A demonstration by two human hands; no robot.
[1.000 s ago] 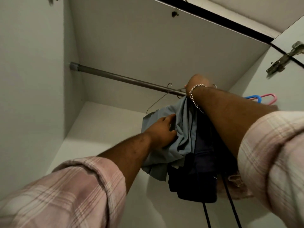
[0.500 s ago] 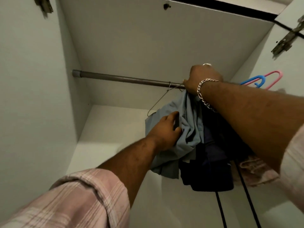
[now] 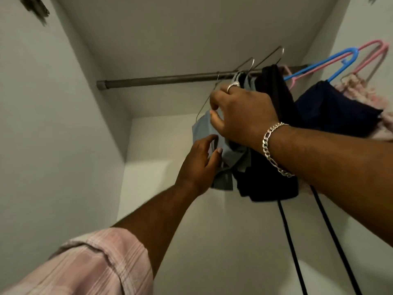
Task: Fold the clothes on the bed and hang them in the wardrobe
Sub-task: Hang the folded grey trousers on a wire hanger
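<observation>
A grey garment [image 3: 201, 129] hangs on a thin wire hanger [image 3: 205, 103] from the metal wardrobe rod [image 3: 159, 80]. My right hand [image 3: 240, 116], with a ring and a chain bracelet, pinches the garment's top edge by the hanger wire between thumb and fingers. Lower down, my left hand [image 3: 200, 165] grips the grey cloth from the left side, thumb on the fabric. A black garment [image 3: 268, 182] hangs right behind the grey one, partly hidden by my right forearm.
Further right on the rod hang a navy garment [image 3: 331, 111] on a blue hanger [image 3: 340, 58] and a pink garment [image 3: 361, 90] on a pink hanger [image 3: 374, 50]. Two black straps [image 3: 289, 241] dangle below. White wardrobe walls [image 3: 63, 145] close in on the left and back.
My right hand has come down off the rod onto the grey garment's top edge. My left hand keeps its hold on the cloth. The view has tilted up and swung right.
</observation>
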